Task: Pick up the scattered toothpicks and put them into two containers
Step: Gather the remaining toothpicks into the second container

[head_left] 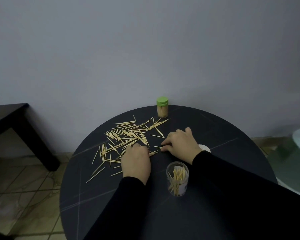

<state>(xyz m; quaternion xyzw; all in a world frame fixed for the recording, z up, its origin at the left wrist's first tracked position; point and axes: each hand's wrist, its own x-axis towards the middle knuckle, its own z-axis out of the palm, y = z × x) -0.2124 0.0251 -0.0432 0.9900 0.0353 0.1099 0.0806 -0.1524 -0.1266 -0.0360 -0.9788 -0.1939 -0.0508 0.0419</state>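
head view of a round dark surface (pixel 215 129) set against a plain wall. the scattered toothpicks (pixel 126 134) lie in a loose fan across the far-left part of the surface, many crossing one another, a few strays reaching toward its left edge. the left hand (pixel 136 161) rests knuckles-up on the near edge of the heap, fingers curled down onto the sticks; toothpick tips protrude at its right side, so it appears to be gathering or holding a few, though the fingertips are hidden and the grip cannot be confirmed. the right hand (pixel 180 142) lies just beside it, fingers bent and fingertips pressed low at a few isolated sticks, apparently pinching one off the surface, thumb raised clear. an open clear container (pixel 177 179) stands upright near the person, below the right forearm, already partly filled with toothpicks standing at slants; it sits close to both hands, presumably to shorten each transfer. a second container with a green lid (pixel 162 108), closed and packed full, stands at the far rim beyond the heap. a small white round object (pixel 205 147), possibly a lid, shows half hidden behind the right wrist. most of the toothpicks remain to be collected.
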